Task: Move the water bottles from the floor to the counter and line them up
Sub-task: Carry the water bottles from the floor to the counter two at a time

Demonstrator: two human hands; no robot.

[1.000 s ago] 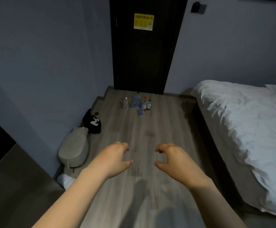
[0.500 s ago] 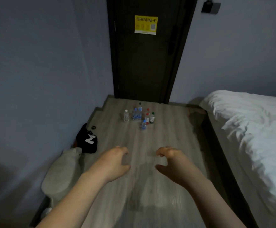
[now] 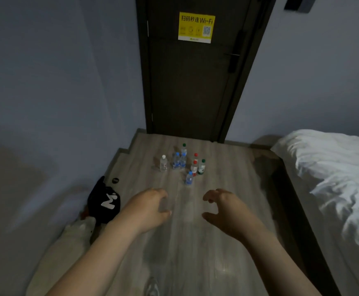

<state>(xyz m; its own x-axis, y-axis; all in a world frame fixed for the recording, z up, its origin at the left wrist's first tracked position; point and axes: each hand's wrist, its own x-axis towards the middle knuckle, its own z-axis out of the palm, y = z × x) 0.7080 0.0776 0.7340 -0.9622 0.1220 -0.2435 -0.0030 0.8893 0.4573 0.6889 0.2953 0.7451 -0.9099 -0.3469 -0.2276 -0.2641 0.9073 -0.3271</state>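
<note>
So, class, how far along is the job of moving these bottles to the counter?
Done: nothing; all eight bottles stand on the floor near the door. In hand: nothing; the left hand and right hand reach empty, short of them. Left: carrying every bottle to a counter, not in view, and lining them up.

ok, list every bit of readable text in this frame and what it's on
"扫码秒连 Wi-Fi": headline of the yellow sign stuck on the dark door.
Small print, icons and QR code lower on that sign: too small to read.
"M": a white mark that looks like this letter, on the black fabric item on the floor by the left wall.
Labels on the water bottles: too small to read.
</note>
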